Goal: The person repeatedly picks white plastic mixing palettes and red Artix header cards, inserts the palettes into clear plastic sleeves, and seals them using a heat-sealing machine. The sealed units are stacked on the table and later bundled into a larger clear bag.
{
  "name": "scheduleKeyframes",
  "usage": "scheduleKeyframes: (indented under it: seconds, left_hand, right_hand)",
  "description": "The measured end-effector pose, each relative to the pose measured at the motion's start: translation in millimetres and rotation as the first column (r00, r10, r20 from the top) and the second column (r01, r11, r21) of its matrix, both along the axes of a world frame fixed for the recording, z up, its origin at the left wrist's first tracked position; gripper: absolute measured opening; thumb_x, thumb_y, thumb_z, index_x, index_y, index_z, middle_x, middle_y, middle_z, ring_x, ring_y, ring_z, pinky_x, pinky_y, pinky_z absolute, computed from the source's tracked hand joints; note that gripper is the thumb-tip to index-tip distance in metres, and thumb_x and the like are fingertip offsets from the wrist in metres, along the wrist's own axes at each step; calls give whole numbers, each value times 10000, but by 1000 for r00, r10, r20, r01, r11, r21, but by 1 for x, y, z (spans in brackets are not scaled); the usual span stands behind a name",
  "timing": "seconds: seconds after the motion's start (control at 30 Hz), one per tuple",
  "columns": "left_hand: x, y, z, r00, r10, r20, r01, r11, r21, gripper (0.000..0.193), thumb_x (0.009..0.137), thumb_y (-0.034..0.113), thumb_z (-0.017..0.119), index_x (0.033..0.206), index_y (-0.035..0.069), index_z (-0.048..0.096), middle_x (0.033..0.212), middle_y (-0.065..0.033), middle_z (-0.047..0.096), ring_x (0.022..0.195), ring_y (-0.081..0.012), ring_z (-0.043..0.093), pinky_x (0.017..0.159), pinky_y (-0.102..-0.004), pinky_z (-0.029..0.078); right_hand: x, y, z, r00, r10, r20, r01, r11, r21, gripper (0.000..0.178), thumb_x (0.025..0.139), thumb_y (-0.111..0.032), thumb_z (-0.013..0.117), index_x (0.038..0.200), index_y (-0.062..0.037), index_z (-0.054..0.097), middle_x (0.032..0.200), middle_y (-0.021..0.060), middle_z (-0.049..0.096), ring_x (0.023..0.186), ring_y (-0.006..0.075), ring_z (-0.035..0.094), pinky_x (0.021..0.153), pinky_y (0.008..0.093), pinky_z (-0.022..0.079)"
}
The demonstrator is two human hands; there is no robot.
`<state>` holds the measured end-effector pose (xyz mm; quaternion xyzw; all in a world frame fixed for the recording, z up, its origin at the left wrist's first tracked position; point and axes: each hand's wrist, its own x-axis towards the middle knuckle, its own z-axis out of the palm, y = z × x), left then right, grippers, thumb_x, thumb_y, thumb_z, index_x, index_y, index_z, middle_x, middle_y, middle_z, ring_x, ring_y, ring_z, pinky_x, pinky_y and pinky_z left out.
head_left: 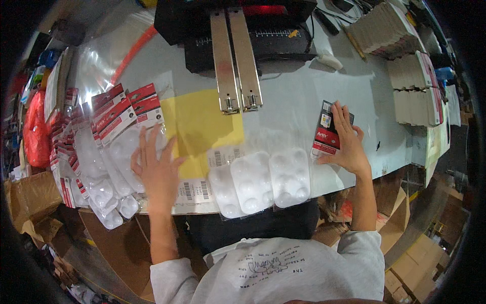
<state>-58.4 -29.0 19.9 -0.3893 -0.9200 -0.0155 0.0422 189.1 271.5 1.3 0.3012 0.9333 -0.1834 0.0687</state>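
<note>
L grip (pixel 158 172): released, fingers spread over bagged trays (pixel 104 190)
R grip (pixel 350 149): on red-blk cards (pixel 325 133), can't tell if grasping
Cards: on desk (pixel 283 124), under yr R grip
Tray row (pixel 250 183): btwn yr grips
Yellow sheet (pixel 202 126): just rt of yr L grip

Both hands (pixel 158 175) (pixel 350 147) well apart, left fingers (pixel 151 146) splayed
</note>
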Motion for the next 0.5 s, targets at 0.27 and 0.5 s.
scheduleKeyframes:
  seconds: [0.27, 0.5]
  left_hand:
    - [81, 34, -45, 859, -43, 510, -259, 824, 504, 177, 788, 158, 666, 815, 36, 540, 1067, -138, 553, 964, -279, 514, 804, -383, 385]
    - [75, 27, -12, 52, -458, 887, -902, 359, 239, 118, 920, 103, 528, 923, -11, 494, 937, -216, 649, 867, -252, 641, 794, -339, 504]
  right_hand:
    - [8, -9, 0, 998, -25, -59, 30, 996, 87, 1156, 440, -519, 804, 1425, -189, 297, 1451, 31, 352, 1349, 176, 304, 1016, 456, 177]
    - [17, -24, 11, 901, -281, -330, 297, 955, -3, 525, 600, -303, 810, 1082, -159, 658, 990, 26, 687, 999, 128, 611, 953, 342, 296]
